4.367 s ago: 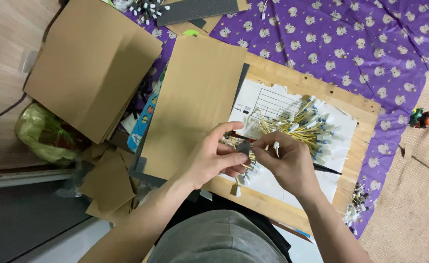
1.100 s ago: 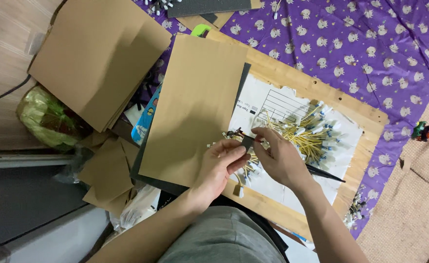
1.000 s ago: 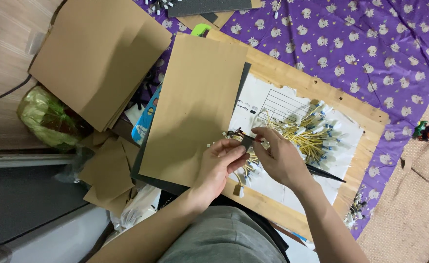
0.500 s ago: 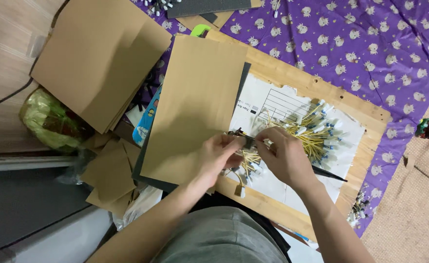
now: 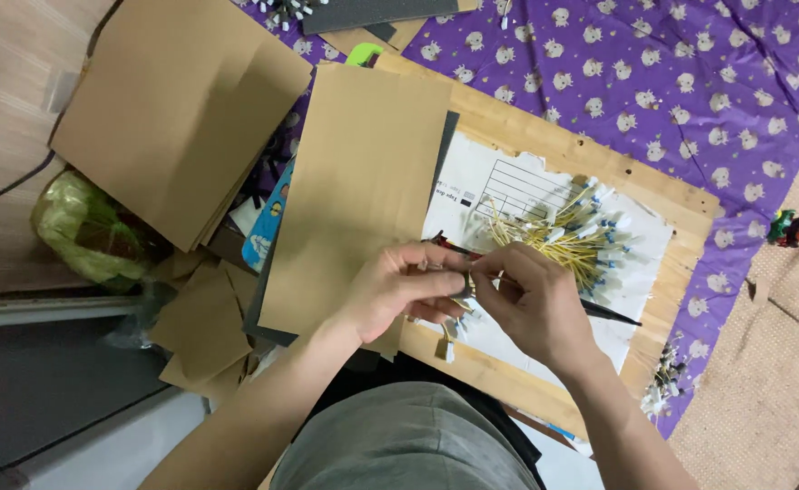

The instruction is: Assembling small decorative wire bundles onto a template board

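Thin yellow blue-tipped sticks point(image 5: 558, 238), heaped.

A purple patterned cloth point(image 5: 690, 82) is lying spread over the floor, with a wooden board point(image 5: 544, 132) sitting on top of it. A stack of brown cardboard sheets point(image 5: 181, 109) is lying at the far left, and beside it a green plastic bag point(image 5: 86, 231) is sitting crumpled. A long cardboard sheet point(image 5: 358, 191) is leaning across the board's left edge. A small toy car point(image 5: 794, 227) is resting on the tan mat point(image 5: 780, 363).
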